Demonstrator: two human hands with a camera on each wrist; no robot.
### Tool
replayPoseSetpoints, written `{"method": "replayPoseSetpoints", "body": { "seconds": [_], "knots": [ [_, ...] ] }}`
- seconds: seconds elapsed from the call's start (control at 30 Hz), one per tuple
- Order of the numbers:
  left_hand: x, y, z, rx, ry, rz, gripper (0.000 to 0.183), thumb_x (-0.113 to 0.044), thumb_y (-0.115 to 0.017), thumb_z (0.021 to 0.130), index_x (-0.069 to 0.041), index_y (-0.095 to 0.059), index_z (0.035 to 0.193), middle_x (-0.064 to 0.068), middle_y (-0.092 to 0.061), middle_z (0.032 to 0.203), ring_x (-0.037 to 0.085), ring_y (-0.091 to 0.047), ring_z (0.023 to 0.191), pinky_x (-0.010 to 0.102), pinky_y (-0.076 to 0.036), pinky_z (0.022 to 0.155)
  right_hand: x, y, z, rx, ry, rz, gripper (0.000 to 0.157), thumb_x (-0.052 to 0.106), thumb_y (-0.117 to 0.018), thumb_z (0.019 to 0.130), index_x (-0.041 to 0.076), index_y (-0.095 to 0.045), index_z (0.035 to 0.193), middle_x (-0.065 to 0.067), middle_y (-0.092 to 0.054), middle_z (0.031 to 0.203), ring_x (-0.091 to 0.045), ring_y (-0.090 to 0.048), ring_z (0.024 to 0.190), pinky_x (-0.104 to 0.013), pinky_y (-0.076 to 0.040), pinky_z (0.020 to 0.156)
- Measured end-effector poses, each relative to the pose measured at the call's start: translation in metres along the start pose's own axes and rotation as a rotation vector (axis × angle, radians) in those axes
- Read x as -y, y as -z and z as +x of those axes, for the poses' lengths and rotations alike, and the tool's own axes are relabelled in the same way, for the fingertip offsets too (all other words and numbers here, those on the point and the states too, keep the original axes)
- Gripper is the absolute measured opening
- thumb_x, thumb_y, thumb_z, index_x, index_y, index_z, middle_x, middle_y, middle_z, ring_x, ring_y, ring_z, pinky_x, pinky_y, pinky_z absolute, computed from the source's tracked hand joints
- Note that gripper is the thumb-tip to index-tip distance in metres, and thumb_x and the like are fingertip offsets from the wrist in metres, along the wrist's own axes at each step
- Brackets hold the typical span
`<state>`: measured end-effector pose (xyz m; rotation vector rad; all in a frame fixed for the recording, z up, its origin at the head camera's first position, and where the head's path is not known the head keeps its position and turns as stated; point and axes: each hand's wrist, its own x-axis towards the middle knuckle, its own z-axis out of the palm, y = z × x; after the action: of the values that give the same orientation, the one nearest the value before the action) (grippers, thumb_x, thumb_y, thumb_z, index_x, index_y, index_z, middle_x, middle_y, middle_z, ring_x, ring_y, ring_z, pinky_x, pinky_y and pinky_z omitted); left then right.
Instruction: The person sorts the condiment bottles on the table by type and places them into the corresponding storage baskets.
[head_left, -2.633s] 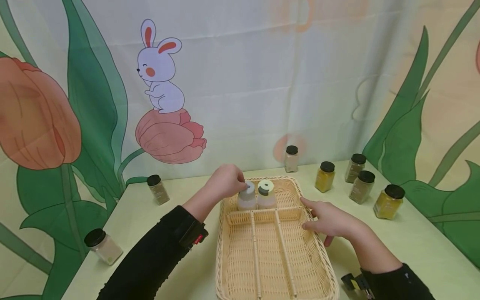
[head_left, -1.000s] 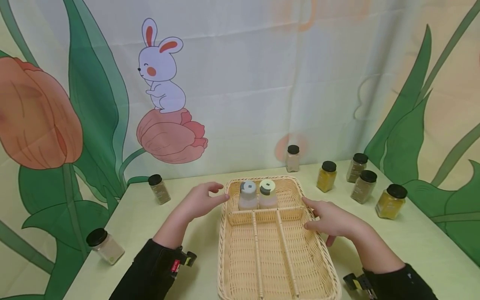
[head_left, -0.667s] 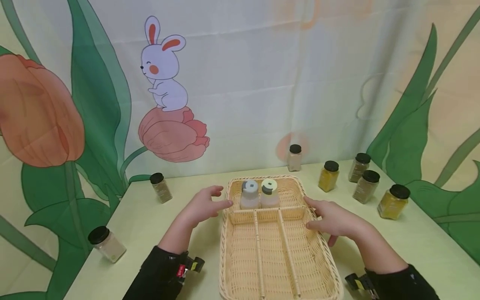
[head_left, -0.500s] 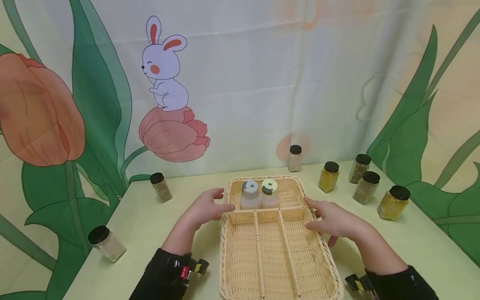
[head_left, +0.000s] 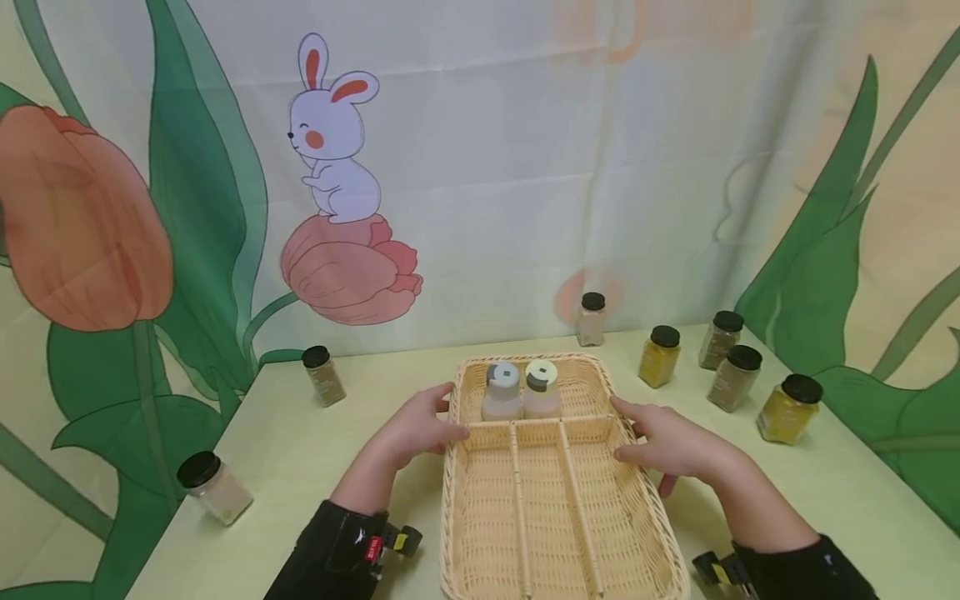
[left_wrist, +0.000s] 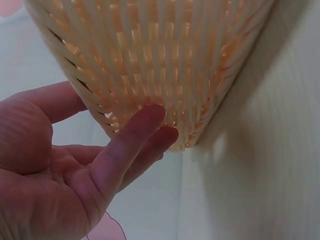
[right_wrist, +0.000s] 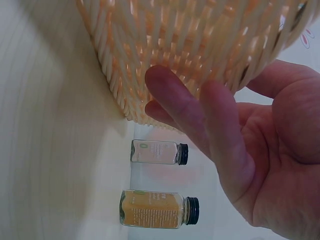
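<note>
A pale wicker basket point(head_left: 483, 508) with dividers stands on the table in the head view. My left hand point(head_left: 420, 423) holds its left rim, the thumb over the edge; in the left wrist view the fingertips point(left_wrist: 150, 116) lie against the woven outer wall. On the opposite side my right hand point(head_left: 666, 435) grips the right rim, thumb inside, and the right wrist view has its fingers point(right_wrist: 172, 87) on the outer wall. Two small bottles stand side by side in the basket's far compartment: one grey-lidded bottle point(head_left: 501, 392) and one pale-yellow-lidded bottle point(head_left: 542, 390).
Black-capped spice jars surround the basket. To the left are a brown jar point(head_left: 324, 379) and a pale jar point(head_left: 217, 492), both tilted in view. Behind stands another pale jar point(head_left: 591, 323). Several yellow and brown jars, including a yellow jar point(head_left: 787, 410), stand right. A printed curtain point(head_left: 480, 167) hangs behind.
My left hand let go of the grey-lidded bottle, drew back left, then came to the basket's left rim and took hold. My right hand stays on the right rim.
</note>
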<state>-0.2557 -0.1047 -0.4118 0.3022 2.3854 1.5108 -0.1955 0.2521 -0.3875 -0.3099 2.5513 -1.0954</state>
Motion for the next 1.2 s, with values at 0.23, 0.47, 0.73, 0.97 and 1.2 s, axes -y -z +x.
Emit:
{"method": "replayPoseSetpoints", "body": {
  "seconds": [0.23,0.47,0.73,0.97,1.2],
  "knots": [
    [0.002,-0.002,0.000,0.007,0.013,-0.014,0.087,-0.007,-0.072,0.079,-0.010,-0.023,0.151,0.027,-0.045,0.133,0.021,-0.066,0.082,0.036,-0.059,0.066,-0.001,0.000,-0.003,0.002,0.032,0.012,0.080,0.015,-0.066,0.089,0.003,-0.017,0.152,-0.035,-0.044,0.132,-0.018,-0.064,0.082,-0.040,-0.054,0.038],
    [0.006,0.000,0.000,0.018,0.020,-0.030,0.088,-0.007,-0.071,0.080,-0.010,-0.022,0.152,0.026,-0.048,0.127,0.024,-0.066,0.083,0.036,-0.059,0.066,-0.001,-0.002,-0.001,0.010,0.036,0.054,0.079,0.012,-0.064,0.090,0.004,-0.016,0.152,-0.034,-0.045,0.131,-0.020,-0.065,0.076,-0.041,-0.054,0.039],
    [0.010,0.000,-0.001,0.019,0.017,-0.044,0.088,-0.007,-0.071,0.080,-0.011,-0.021,0.152,0.026,-0.048,0.127,0.025,-0.066,0.083,0.037,-0.059,0.066,-0.003,-0.003,0.001,0.009,0.048,0.039,0.079,0.017,-0.065,0.091,0.004,-0.017,0.152,-0.033,-0.046,0.130,-0.019,-0.065,0.081,-0.040,-0.055,0.042],
    [0.010,0.000,-0.001,0.017,0.015,-0.041,0.087,-0.008,-0.071,0.081,-0.012,-0.021,0.152,0.026,-0.048,0.126,0.023,-0.065,0.083,0.038,-0.059,0.067,-0.001,0.003,-0.003,-0.006,0.048,-0.028,0.079,0.032,-0.066,0.091,0.006,-0.022,0.151,-0.029,-0.052,0.125,-0.018,-0.063,0.085,-0.038,-0.055,0.043],
    [0.009,0.002,0.000,0.018,0.022,-0.048,0.090,-0.009,-0.073,0.079,-0.013,-0.021,0.152,0.026,-0.048,0.126,0.022,-0.065,0.083,0.037,-0.059,0.068,0.007,0.012,-0.011,-0.030,0.056,-0.046,0.080,0.035,-0.065,0.091,0.006,-0.021,0.151,-0.028,-0.054,0.123,-0.016,-0.064,0.074,-0.037,-0.055,0.045]
  ]
}}
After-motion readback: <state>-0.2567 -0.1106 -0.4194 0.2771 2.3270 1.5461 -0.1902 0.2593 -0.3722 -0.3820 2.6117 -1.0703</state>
